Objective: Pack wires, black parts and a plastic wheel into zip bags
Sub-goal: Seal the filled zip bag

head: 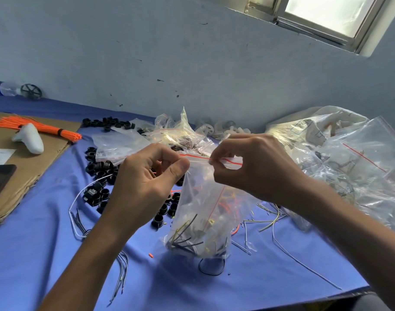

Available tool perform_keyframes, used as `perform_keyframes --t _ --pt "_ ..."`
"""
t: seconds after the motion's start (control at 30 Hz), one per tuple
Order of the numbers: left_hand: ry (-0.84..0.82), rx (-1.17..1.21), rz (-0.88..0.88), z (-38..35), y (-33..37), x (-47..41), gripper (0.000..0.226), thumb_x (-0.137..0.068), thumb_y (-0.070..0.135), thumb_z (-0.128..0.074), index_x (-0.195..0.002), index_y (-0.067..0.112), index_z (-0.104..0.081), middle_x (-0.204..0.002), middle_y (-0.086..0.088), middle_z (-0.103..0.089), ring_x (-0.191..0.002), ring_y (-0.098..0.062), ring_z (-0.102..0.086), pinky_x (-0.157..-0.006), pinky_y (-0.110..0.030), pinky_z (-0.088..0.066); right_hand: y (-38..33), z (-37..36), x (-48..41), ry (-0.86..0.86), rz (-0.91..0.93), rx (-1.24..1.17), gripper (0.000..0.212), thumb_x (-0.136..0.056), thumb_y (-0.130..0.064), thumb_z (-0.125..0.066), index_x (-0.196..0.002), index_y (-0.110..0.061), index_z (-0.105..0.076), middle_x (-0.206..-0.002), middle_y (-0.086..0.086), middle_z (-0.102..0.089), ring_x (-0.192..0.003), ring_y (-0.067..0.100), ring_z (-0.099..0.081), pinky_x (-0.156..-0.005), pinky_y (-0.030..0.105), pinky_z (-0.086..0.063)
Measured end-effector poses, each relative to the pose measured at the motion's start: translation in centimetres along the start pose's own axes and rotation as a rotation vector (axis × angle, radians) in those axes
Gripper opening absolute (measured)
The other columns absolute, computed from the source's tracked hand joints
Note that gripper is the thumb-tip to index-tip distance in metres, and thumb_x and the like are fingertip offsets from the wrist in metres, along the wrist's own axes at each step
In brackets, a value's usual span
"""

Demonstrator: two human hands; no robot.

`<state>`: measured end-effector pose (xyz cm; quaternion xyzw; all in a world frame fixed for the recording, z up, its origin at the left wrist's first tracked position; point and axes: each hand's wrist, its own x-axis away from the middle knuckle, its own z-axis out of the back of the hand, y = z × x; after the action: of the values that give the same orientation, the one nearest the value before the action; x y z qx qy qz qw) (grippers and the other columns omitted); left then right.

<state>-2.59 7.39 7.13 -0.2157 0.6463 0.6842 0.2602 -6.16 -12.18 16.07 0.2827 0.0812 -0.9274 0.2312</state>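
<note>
**Zip bag (201,221) pinched at its top**

Your left hand (147,176) and right hand (255,167) each pinch the bag's red-lined top edge, and the bag hangs over the blue table (46,254). Wires (183,239) lie inside; black parts (97,194) are scattered beyond your left hand.

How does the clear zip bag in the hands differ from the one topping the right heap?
The held clear zip bag hangs upright, pinched by left hand and right hand; the heap's clear zip bag lies slanted, untouched. The held bag bulges with wires; the heap's looks flat. Both have red seal lines.
</note>
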Motion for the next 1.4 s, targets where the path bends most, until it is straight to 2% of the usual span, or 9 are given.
perform_keyframes --t 0.27,0.47,0.6,0.73,1.03,1.13,1.2,1.27,1.4 --pt "0.013 -0.015 0.009 0.9 -0.9 -0.1 0.014 -0.084 0.039 -0.07 -0.079 0.026 -0.068 -0.059 0.006 -0.058 -0.048 -0.004 -0.043 -0.045 -0.017 -0.036 2.9 0.7 1.8 0.028 -0.106 -0.018 0.003 -0.072 -0.028 -0.075 -0.074 -0.027 -0.073 -0.067 -0.015 -0.062 -0.062 -0.006 -0.054 -0.067 0.026 -0.047" --pt "0.025 -0.048 0.026 1.3 -1.5 -0.2 0.016 -0.082 0.047 -0.069 -0.082 0.031 -0.07 -0.068 -0.007 -0.062 -0.057 -0.028 -0.05 -0.05 -0.036 -0.042 4.9 1.1 3.1 0.055 -0.15 -0.06 0.002 -0.072 -0.027 -0.075 -0.074 -0.027 -0.074 -0.066 -0.017 -0.064 -0.065 -0.004 -0.059 -0.063 0.01 -0.042" --pt "0.028 -0.033 0.042 1.2 -1.6 -0.2 0.016 -0.082 0.047 -0.069 -0.082 0.031 -0.07 -0.071 -0.007 -0.063 -0.065 -0.033 -0.054 -0.054 -0.035 -0.046 6.0 0.7 3.8 0.057 -0.187 -0.147 0.015 -0.076 -0.018 -0.078 -0.072 -0.031 -0.071 -0.067 -0.018 -0.065 -0.061 0.002 -0.061 -0.059 0.012 -0.045" --pt "0.055 0.004 0.065 1.6 -1.5 -0.1 0.013 -0.082 0.043 -0.069 -0.083 0.03 -0.071 -0.073 -0.011 -0.063 -0.069 -0.037 -0.056 -0.054 -0.038 -0.046 6.5 1.1 4.4 0.109 -0.186 -0.209 0.009 -0.08 -0.023 -0.076 -0.076 -0.03 -0.072 -0.067 -0.012 -0.066 -0.062 0.008 -0.062 -0.06 0.018 -0.049" --pt "0.03 -0.018 0.075 1.4 -1.1 -0.1 0.015 -0.083 0.043 -0.068 -0.085 0.028 -0.069 -0.072 -0.013 -0.059 -0.065 -0.036 -0.051 -0.054 -0.037 -0.044 7.0 0.9 4.9 0.087 -0.225 -0.214 0.007 -0.082 -0.019 -0.074 -0.079 -0.024 -0.071 -0.07 -0.012 -0.066 -0.065 0.01 -0.062 -0.065 0.03 -0.052" --pt "-0.009 -0.053 0.088 1.4 -0.6 -0.1 0.019 -0.081 0.049 -0.072 -0.088 0.032 -0.069 -0.071 0.004 -0.058 -0.057 -0.011 -0.05 -0.052 -0.02 -0.042 6.1 0.8 4.3 0.044 -0.18 -0.253 0.003 -0.084 -0.02 -0.074 -0.083 -0.023 -0.072 -0.072 -0.011 -0.066 -0.067 0.011 -0.062 -0.065 0.033 -0.053" --pt "-0.002 -0.215 0.037 1.2 0.0 0.0 0.021 -0.081 0.055 -0.073 -0.094 0.039 -0.069 -0.086 0.019 -0.064 -0.076 -0.001 -0.058 -0.068 -0.015 -0.045 5.2 0.8 4.0 0.032 -0.136 -0.253 0.002 -0.085 -0.021 -0.074 -0.084 -0.021 -0.073 -0.074 -0.01 -0.065 -0.067 0.012 -0.061 -0.065 0.033 -0.052" --pt "0.035 -0.563 -0.139 0.9 0.9 0.2 0.025 -0.087 0.055 -0.066 -0.105 0.037 -0.069 -0.104 0.019 -0.065 -0.098 -0.009 -0.056 -0.082 -0.029 -0.039 4.2 0.9 3.8 0.027 -0.102 -0.26 0.002 -0.086 -0.02 -0.073 -0.085 -0.019 -0.072 -0.075 -0.009 -0.065 -0.068 0.014 -0.061 -0.066 0.034 -0.052" --pt "-0.016 -0.838 -0.356 -1.1 3.0 0.9 0.028 -0.089 0.045 -0.059 -0.111 0.03 -0.069 -0.105 0.01 -0.068 -0.097 -0.02 -0.059 -0.082 -0.034 -0.027 1.9 0.9 3.6 0.038 -0.024 -0.261 0.003 -0.086 -0.022 -0.071 -0.086 -0.019 -0.07 -0.077 -0.013 -0.062 -0.07 0.011 -0.059 -0.066 0.031 -0.051"
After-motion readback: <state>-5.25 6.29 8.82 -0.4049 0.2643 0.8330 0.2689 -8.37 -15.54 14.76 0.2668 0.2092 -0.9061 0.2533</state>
